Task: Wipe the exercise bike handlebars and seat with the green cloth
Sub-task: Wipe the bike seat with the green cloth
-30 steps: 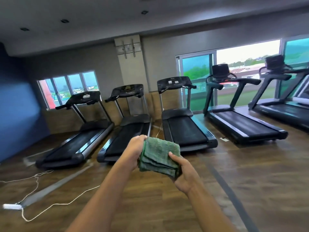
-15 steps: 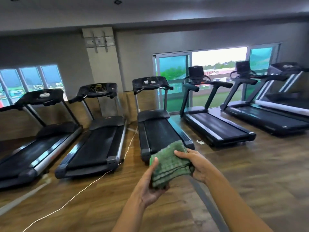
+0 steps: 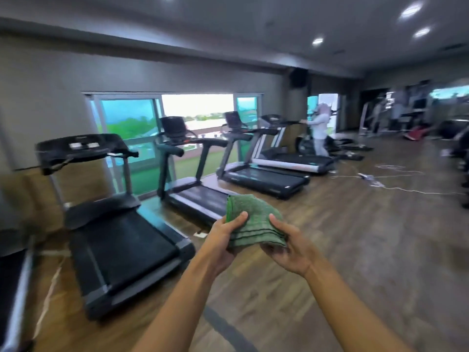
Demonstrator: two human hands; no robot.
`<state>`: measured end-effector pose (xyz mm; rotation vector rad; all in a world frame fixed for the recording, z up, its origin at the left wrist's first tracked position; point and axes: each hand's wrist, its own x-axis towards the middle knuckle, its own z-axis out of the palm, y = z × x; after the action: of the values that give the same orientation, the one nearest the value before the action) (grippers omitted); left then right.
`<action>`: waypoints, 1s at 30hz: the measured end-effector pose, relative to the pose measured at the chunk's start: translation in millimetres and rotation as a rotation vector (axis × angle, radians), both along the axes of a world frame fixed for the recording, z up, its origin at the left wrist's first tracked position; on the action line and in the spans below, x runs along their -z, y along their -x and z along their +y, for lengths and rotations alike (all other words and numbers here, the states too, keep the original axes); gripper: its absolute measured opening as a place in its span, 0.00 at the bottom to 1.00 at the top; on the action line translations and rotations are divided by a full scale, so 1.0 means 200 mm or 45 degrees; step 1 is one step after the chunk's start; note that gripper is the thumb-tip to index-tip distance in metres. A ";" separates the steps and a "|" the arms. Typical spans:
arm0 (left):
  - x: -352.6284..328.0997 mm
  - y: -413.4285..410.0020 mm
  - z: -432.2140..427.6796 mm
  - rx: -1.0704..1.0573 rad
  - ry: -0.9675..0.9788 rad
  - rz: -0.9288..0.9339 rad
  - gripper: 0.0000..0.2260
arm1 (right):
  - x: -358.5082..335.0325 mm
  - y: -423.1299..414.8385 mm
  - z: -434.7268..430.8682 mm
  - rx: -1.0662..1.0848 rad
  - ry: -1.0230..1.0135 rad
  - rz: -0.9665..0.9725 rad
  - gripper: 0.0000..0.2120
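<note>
Since the earlier frame, view swung right along the treadmill row; both hands now hold the folded green cloth (image 3: 255, 219) from below, thumbs pressed on top. Left hand (image 3: 223, 240) grips the cloth's left edge, right hand (image 3: 289, 250) its right edge, at mid-air above the wood floor (image 3: 368, 250). Nearest treadmill (image 3: 119, 240) lies left of the arms; further treadmills (image 3: 264, 179) line the window (image 3: 198, 110). Open floor extends rightward, crossed by a white cable (image 3: 406, 190). A person (image 3: 319, 128) stands at the far end, blurred.
</note>
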<state>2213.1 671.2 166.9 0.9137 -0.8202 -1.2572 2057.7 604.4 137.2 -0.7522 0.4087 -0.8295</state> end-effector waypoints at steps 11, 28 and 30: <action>0.02 0.50 -1.00 0.557 0.018 -0.085 0.11 | -0.05 0.69 -0.62 0.509 0.208 0.008 0.22; 0.09 1.83 -2.38 0.740 0.163 -0.604 0.10 | -0.05 1.81 -1.72 1.293 -0.037 0.387 0.11; 0.11 2.00 -2.51 0.745 0.221 -0.712 0.09 | -0.03 1.92 -1.81 1.420 -0.095 0.413 0.08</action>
<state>1813.9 170.0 145.0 0.9270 -1.7053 -1.4070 1674.0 242.2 142.3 -0.5520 1.1967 -1.7192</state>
